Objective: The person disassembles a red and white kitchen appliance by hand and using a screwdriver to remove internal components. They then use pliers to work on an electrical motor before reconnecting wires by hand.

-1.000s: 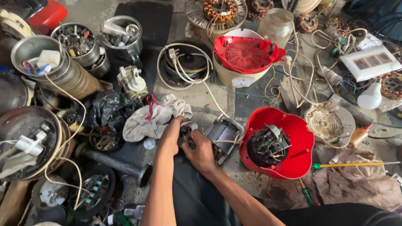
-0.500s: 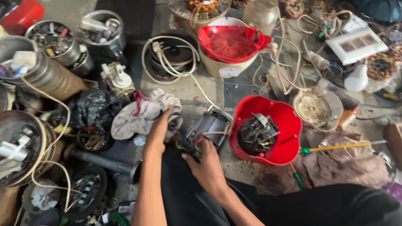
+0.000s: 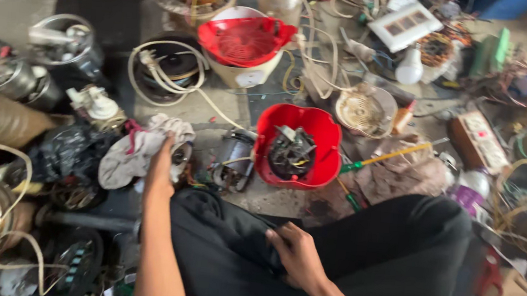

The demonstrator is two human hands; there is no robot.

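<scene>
My left hand reaches forward onto a crumpled whitish rag on the floor, fingers curled over its right edge beside a small round metal part. My right hand rests on my black trousers at the thigh, fingers bent against the cloth and holding nothing. A small grey motor lies on the floor between the rag and a red plastic housing that holds dark metal parts.
A cream and red appliance base stands behind, with a coiled white cable to its left. Metal cans and drums crowd the left side. A yellow-shafted screwdriver and a round fan grille lie at right among wires.
My right hand has left the motor and pulled back onto my thigh. My left hand shifted left onto the rag. The view has moved closer and tilted right.
</scene>
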